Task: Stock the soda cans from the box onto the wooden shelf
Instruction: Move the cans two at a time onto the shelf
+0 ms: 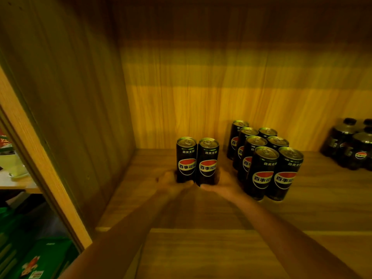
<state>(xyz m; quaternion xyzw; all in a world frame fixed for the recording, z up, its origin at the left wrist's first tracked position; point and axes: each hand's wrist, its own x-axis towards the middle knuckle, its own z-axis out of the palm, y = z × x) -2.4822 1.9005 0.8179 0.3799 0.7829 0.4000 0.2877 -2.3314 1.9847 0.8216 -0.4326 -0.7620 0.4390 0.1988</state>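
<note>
Two slim black soda cans stand upright side by side on the wooden shelf (201,214). My left hand (171,183) cups the base of the left can (186,158). My right hand (222,183) cups the base of the right can (208,161). Both forearms reach in from the front edge. To the right stands a tight block of several identical black cans (265,158), in two columns running back toward the rear wall. The box is not in view.
The shelf's left side panel (66,121) rises close beside the two cans. Dark plastic-wrapped bottles (350,146) sit at the far right. Outside the shelf at lower left lie green packages (38,258) and a table edge (18,182).
</note>
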